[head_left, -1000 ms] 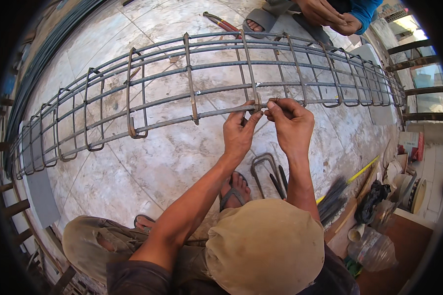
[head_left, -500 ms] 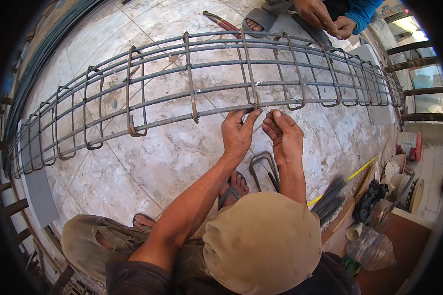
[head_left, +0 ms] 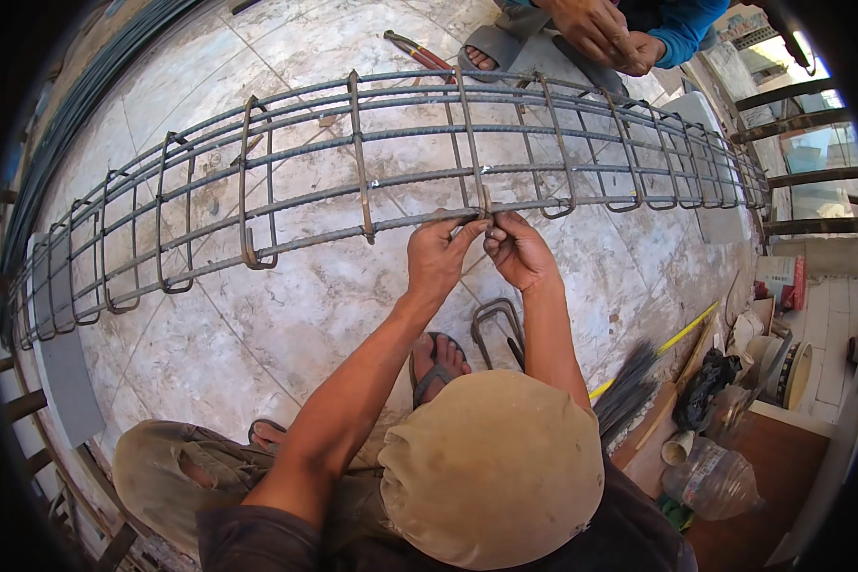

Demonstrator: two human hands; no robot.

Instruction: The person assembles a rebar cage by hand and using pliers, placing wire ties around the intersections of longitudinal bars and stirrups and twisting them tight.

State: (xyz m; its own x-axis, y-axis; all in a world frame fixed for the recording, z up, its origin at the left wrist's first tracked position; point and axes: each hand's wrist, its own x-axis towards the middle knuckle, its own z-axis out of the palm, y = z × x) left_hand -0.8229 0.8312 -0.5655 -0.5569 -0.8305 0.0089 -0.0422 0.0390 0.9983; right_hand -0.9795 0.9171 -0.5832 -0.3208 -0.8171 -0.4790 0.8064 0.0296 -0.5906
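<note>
A long rebar cage [head_left: 419, 177] of ribbed bars and bent stirrups stretches from left to right in front of me. My left hand [head_left: 437, 255] is closed at its nearest bar, thumb and fingers around the steel where a stirrup crosses it. Right beside it, my right hand [head_left: 520, 252] pinches at the same joint; its fingertips hold what looks like a thin tie wire, mostly hidden by the fingers. Loose bent stirrups [head_left: 498, 329] lie on the floor below my hands, close to my sandalled foot [head_left: 439, 364].
Across the cage, a co-worker's hands [head_left: 605, 36] are close together. Red-handled cutters [head_left: 418, 51] lie near that person's foot. Thin black wires [head_left: 629, 389], a yellow strip [head_left: 688, 327], a black bag [head_left: 705, 389] and a clear plastic bottle [head_left: 710, 479] are at right. Long bars [head_left: 67, 133] line the left.
My right hand has moved in toward my left, and its fingertips now meet the left thumb at the joint. The whole view has shifted slightly.
</note>
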